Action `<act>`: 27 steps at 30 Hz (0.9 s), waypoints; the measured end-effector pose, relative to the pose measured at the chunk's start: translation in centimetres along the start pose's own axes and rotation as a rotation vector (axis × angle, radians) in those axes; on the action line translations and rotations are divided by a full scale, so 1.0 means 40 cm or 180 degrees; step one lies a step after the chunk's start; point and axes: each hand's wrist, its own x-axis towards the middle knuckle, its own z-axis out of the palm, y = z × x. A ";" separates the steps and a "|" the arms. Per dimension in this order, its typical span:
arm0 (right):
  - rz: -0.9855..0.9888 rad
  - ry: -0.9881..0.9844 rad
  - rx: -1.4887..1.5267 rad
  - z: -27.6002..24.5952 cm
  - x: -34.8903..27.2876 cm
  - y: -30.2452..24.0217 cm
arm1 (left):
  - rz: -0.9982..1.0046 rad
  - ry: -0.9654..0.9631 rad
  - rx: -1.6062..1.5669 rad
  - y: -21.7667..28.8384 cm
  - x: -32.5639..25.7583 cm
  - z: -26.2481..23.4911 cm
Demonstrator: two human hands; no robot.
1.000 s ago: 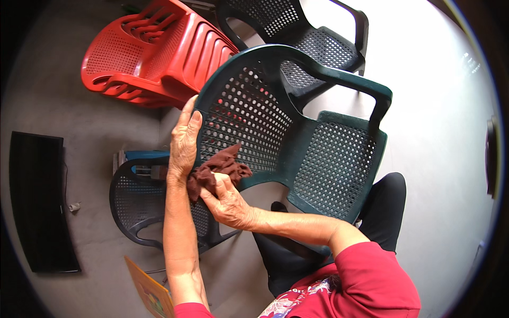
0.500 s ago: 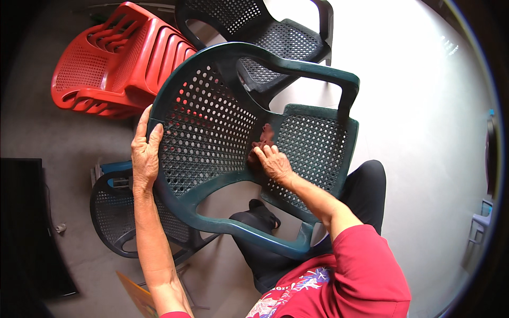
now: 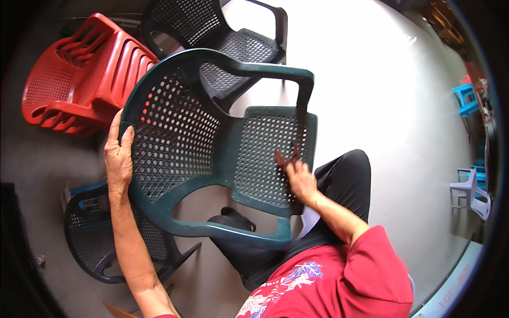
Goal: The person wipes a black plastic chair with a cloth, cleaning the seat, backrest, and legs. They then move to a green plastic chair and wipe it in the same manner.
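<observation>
A dark green plastic armchair [image 3: 227,153] with a perforated back and seat lies tipped before me, its backrest toward my left. My left hand [image 3: 119,156] grips the top rim of the backrest, thumb on the near face and fingers around the outer edge. Over the front part of the seat, my right hand [image 3: 302,183] presses a dark maroon cloth [image 3: 287,161] against the mesh. The fingers are bunched on the cloth, and part of it sticks out past them. My dark-trousered leg [image 3: 347,177] is beside the seat's front edge.
A stack of red plastic armchairs [image 3: 101,74] stands at the far left. Behind the green chair is a black armchair [image 3: 246,50], and another dark chair [image 3: 93,238] sits at the near left. Blue stools [image 3: 465,99] and a pale lilac chair [image 3: 466,188] are along the right.
My right hand has moved the cloth from the crease between back and seat out to the seat's front part. The left hand keeps its hold; the whole view has shifted rightward.
</observation>
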 end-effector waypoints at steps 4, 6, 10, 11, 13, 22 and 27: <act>-0.0188 0.0182 0.0175 -0.009 -0.118 -0.019 | 0.0059 -0.0020 0.0005 0.016 -0.001 0.003; 0.0304 0.0524 0.0172 0.009 -0.076 0.019 | 0.0081 -0.0040 -0.0003 0.014 -0.001 0.004; 0.1779 0.1163 0.0509 0.094 0.101 0.101 | 0.0081 -0.0026 0.0283 0.021 -0.009 -0.015; 0.1888 0.1203 0.0497 0.097 0.142 0.130 | 0.0077 -0.0041 0.0351 0.026 -0.009 -0.009; 0.2368 0.1198 0.0745 0.094 0.219 0.182 | 0.0047 -0.0104 0.0468 0.043 -0.010 0.006; 0.2910 0.0582 0.3429 0.054 0.271 0.262 | 0.0135 0.0235 0.1007 0.026 -0.008 -0.005; 0.2783 0.1014 0.4129 0.096 0.254 0.292 | 0.0136 0.0172 0.1397 0.049 -0.012 0.005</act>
